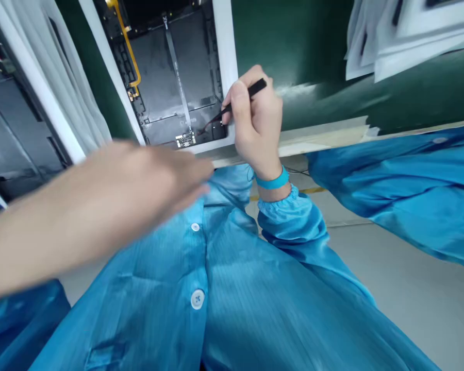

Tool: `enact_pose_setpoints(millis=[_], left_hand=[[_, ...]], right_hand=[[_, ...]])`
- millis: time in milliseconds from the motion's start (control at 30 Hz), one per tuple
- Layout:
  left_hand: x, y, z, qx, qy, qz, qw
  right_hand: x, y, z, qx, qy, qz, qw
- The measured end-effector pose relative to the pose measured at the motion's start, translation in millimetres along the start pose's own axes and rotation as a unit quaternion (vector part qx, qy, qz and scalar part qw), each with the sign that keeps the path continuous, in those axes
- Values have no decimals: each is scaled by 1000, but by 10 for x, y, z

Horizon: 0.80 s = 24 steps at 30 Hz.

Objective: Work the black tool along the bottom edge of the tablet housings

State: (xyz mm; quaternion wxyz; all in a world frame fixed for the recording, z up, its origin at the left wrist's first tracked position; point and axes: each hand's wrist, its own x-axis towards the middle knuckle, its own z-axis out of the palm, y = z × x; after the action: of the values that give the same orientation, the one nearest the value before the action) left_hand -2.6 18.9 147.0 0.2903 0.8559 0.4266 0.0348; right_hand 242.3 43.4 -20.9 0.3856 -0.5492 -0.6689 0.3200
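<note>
Blurred by motion, my left hand reaches in from the left edge, above the front rim of a white-framed device. Whether it holds anything is unclear. My right hand is closed around slim black tweezers, at the device's lower right corner. The tool's thin tip points down and left into the dark interior, near a small circuit board. A pale flat cable runs up from that board. An orange flex cable lies along the left inner side.
Another opened device lies at the far left, beside white sheets or sleeves. More white pieces lie at the upper right on the green mat. Blue clothing of another person shows at right, by the taped table edge.
</note>
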Motion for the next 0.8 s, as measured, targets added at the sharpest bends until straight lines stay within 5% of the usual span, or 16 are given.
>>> enact_pose_setpoints(millis=[133, 233, 333, 800], left_hand=[[656, -200, 100, 10, -39, -28, 999], [1199, -385, 166, 43, -141, -37, 988], [1491, -459, 170, 77, -223, -53, 970], [1451, -424, 214, 89, -186, -65, 976]], right_hand=[[40, -124, -42, -23, 46, -19, 999], [36, -174, -71, -39, 32, -23, 998], [40, -193, -84, -33, 37, -21, 999], [45, -210, -74, -14, 42, -15, 999]])
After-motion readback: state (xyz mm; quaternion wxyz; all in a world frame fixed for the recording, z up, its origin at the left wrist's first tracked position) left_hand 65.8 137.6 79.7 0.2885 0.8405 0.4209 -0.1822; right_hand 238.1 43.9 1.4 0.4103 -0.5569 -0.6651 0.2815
